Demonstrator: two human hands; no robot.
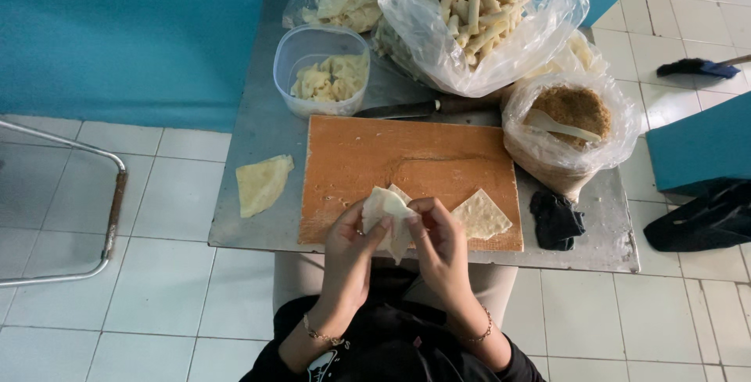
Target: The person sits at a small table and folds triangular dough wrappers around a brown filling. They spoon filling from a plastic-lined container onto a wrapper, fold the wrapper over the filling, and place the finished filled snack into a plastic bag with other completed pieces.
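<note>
So from my feed, both hands are pinched onto one pale wrapper sheet [389, 214], holding it right at the near edge of the orange cutting board [407, 163]. Left hand [350, 247] has fingers curled around its left side, right hand [440, 243] grips the other side. The sheet looks thin, floppy, off-white, with folded corners sticking up.

Another flat wrapper [481, 214] lies on the board just beside the right hand, roughly square with a dimpled surface. A yellower folded one [262, 183] sits on the grey metal tabletop [258, 127], left of the board.

Containers: a clear round plastic tub [321, 69] with crumpled pale dough bits, a big clear bag [485, 14] full of rolled sticks, and a smaller bag [569, 127] of brown crumbs with a pale spoon in it. A knife [407, 108] lies behind the board, and a dark cloth [555, 219] to its right.
</note>
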